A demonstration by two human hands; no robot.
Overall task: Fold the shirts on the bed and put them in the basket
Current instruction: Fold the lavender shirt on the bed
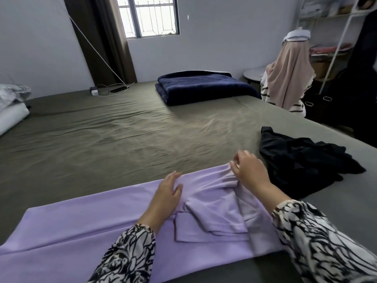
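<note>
Head: right hand (250, 170) at lilac shirt (81, 227) edge

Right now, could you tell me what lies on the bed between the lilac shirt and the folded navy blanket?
In the head view, only bare, wrinkled olive sheet lies between the lilac shirt and the folded navy blanket.

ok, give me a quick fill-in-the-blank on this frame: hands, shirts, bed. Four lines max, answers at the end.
1. The left hand rests flat on the ____ shirt.
2. The right hand pinches that shirt's far edge, beside a crumpled ____ shirt.
3. Both shirts lie on the ____.
4. A folded ____ blanket lies at the far end.

Answers: purple; black; bed; navy
</note>
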